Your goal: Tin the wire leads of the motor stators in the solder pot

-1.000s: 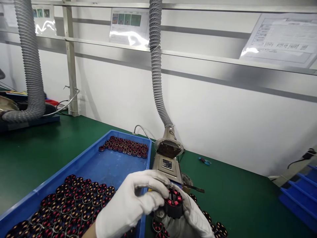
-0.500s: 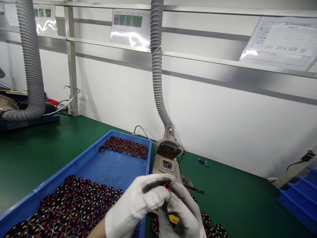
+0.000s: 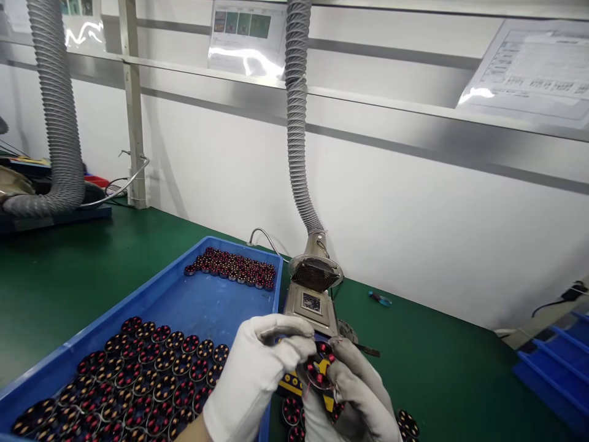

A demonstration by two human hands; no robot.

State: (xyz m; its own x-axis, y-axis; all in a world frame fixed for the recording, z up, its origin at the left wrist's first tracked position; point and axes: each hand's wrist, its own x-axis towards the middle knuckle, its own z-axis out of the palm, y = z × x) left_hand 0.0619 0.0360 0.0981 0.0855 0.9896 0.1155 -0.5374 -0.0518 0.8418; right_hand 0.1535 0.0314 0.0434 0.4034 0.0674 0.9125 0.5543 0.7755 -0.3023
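My left hand (image 3: 257, 368), in a white glove, is closed with its thumb and fingertips at the left edge of a black ring-shaped part with red coil segments (image 3: 317, 376). My right hand (image 3: 363, 393), in a white glove with dark stains, grips the same ring from the right and below. The ring is tilted, so its open face shows. Just behind the hands stands a metal solder pot (image 3: 299, 301) with a square dark well, its yellow base (image 3: 291, 383) partly hidden by the gloves. More rings (image 3: 292, 411) lie below, between my hands and the tray.
A long blue tray (image 3: 230, 304) on the left holds many similar rings with red or yellow segments, at its near and far ends. A grey exhaust hose (image 3: 297, 129) hangs to a hood (image 3: 317, 270) over the pot. Blue-handled cutters (image 3: 380, 299) and blue bins (image 3: 554, 374) are rightward.
My hands have drawn slightly apart and turned the ring, so its face with red segments is now exposed. Earlier my fingers covered most of it. The view has shifted slightly.
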